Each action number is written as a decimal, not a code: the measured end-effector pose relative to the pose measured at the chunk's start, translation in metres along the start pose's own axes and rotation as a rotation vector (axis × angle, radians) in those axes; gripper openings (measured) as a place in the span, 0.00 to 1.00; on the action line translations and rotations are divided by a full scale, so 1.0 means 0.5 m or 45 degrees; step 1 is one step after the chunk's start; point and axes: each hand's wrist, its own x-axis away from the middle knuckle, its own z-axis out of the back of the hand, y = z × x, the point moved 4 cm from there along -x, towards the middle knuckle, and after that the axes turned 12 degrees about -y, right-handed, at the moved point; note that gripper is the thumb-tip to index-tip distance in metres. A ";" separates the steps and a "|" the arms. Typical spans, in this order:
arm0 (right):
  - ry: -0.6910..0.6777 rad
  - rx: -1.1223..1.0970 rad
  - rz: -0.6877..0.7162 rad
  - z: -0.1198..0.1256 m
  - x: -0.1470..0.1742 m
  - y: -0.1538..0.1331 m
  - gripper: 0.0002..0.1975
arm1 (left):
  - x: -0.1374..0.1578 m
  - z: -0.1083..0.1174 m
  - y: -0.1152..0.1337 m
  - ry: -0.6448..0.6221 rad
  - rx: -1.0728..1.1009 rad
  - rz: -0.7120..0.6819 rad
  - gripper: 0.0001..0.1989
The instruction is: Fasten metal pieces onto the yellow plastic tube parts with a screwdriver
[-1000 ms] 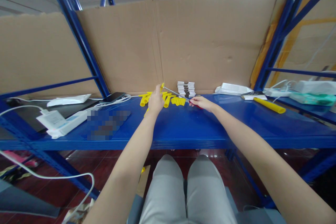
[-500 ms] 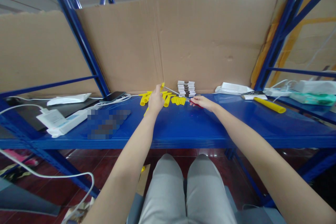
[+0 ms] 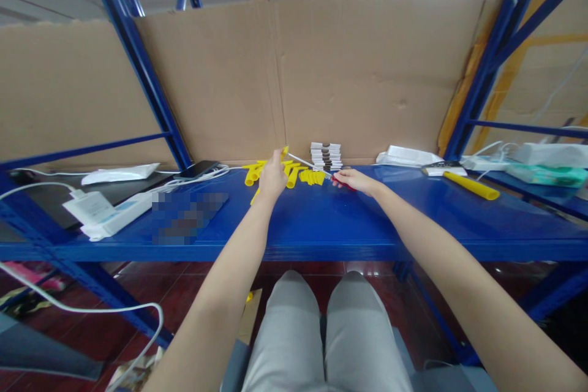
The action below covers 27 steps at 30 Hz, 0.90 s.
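My left hand (image 3: 274, 176) is closed round a yellow tube (image 3: 285, 150), whose end shows above the fingers. In my right hand (image 3: 358, 180) is a red-handled screwdriver (image 3: 301, 160) with a long, thin metal shaft. The shaft slants up and left, its far end meeting the top of the held tube; whether it is inside cannot be made out. Several loose yellow tubes (image 3: 293, 179) lie around and behind my left hand. Between the hands is a row of small yellow pieces (image 3: 312, 177). Behind these stands a stack of white bundles with dark bands (image 3: 326, 155).
A larger yellow tube (image 3: 473, 185) and white packages (image 3: 408, 156) lie on the right of the blue shelf (image 3: 331, 220). On the left are a white power strip (image 3: 120, 220), cables and a black phone (image 3: 198, 169). A cardboard sheet (image 3: 349, 67) walls off the back.
Both hands stay in nearly the same place, still holding the tube and the screwdriver. The screwdriver's shaft has shifted very slightly; nothing has been let go.
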 end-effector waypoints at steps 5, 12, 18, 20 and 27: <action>0.098 -0.007 0.050 0.001 -0.004 0.003 0.09 | 0.000 -0.001 0.002 -0.025 -0.052 0.021 0.22; 0.051 -0.029 -0.025 0.000 0.002 0.003 0.10 | 0.002 0.002 0.005 -0.065 -0.055 0.047 0.24; 0.026 0.054 -0.002 0.007 0.000 0.003 0.12 | 0.000 0.000 0.002 -0.051 -0.008 0.008 0.23; 0.086 0.023 0.030 0.007 -0.004 0.009 0.12 | 0.000 -0.002 0.000 -0.053 0.002 0.012 0.23; 0.110 -0.017 -0.040 0.007 0.001 0.011 0.13 | -0.003 -0.008 -0.004 -0.118 0.059 0.035 0.22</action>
